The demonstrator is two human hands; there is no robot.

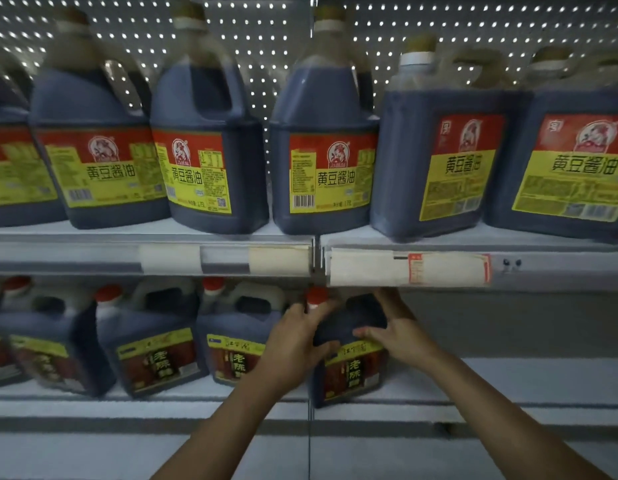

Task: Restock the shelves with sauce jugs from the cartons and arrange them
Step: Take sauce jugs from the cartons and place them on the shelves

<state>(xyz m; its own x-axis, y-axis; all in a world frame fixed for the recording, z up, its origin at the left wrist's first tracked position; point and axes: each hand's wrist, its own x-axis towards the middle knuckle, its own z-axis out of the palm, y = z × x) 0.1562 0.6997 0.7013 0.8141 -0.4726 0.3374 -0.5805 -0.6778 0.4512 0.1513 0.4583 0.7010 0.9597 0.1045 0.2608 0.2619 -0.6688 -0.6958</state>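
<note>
Jug (352, 344) of dark sauce with a red cap sits at the front edge of the lower shelf (473, 386), clasped between your two hands. Your left hand (297, 337) wraps its left shoulder near the cap; your right hand (397, 336) presses the upper right side, fingers spread. Matching red-capped jugs (155, 344) line the shelf to its left. Yellow-labelled soy jugs (203, 140) fill the upper shelf (93, 252).

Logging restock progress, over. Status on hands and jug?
Left hand and right hand both gripping the red-capped jug on the lower shelf. Neighbouring jug close on its left. Nothing blocking.
</note>
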